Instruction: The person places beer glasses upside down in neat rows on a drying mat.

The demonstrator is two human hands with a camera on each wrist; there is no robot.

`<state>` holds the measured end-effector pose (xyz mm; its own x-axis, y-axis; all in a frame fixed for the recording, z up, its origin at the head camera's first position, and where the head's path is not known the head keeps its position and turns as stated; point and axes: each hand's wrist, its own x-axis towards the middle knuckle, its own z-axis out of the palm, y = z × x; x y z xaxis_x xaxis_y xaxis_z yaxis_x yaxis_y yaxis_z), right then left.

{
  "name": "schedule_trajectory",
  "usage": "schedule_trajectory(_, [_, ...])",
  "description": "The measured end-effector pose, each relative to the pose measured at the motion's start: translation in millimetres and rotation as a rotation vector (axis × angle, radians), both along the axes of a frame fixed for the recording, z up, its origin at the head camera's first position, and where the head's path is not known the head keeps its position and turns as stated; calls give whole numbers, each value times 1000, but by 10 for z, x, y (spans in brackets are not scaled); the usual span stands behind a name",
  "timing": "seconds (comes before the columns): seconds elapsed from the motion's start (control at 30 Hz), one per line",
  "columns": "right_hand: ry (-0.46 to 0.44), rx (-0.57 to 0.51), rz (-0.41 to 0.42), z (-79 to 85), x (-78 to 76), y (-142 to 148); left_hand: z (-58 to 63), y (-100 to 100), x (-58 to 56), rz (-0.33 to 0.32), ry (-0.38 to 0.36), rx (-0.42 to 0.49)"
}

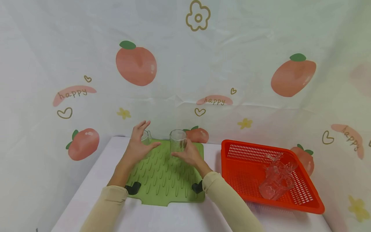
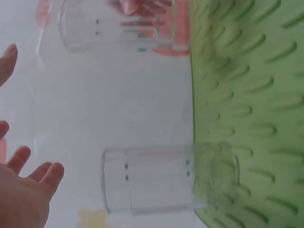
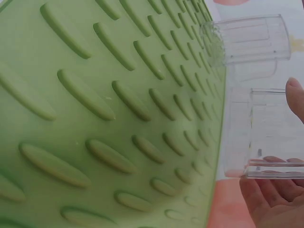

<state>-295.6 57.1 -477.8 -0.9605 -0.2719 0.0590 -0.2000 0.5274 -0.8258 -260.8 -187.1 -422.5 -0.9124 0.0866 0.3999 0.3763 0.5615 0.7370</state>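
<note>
A clear glass mug point(image 2: 166, 178) stands on the far left part of the green ridged mat point(image 1: 162, 180). My left hand point(image 1: 138, 146) is beside it, thumb and fingers spread, with a gap between the fingers and the glass in the left wrist view. A second clear glass mug point(image 1: 177, 138) is upright at the mat's far right, gripped by my right hand point(image 1: 189, 154). In the right wrist view, the thumb lies on one side of this held mug point(image 3: 275, 128) and the curled fingers on the other.
To the right of the mat sits a red plastic basket point(image 1: 229, 180) with slotted sides; several clear glass mugs point(image 1: 275, 180) lie jumbled in its right part. Behind the table hangs a white printed cloth point(image 1: 179, 64). A white cover point(image 1: 95, 180) spreads over the table.
</note>
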Motion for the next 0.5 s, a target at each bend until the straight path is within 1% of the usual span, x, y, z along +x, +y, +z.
schedule_trajectory(0.1, [-2, -9, -23, -56, -11, -19, -35, -128, -17, 71, -54, -53])
schedule_trajectory(0.23, [20, -37, -40, -145, -33, -48, -104, -291, -42, 132, -89, -102])
schedule_trajectory(0.33, [44, -76, -48, -208, -51, -69, -141, -410, -40, 158, -114, -112])
schedule_trajectory(0.5, [44, -115, -112, -275, -63, -70, -223, -588, -18, 176, -162, -127])
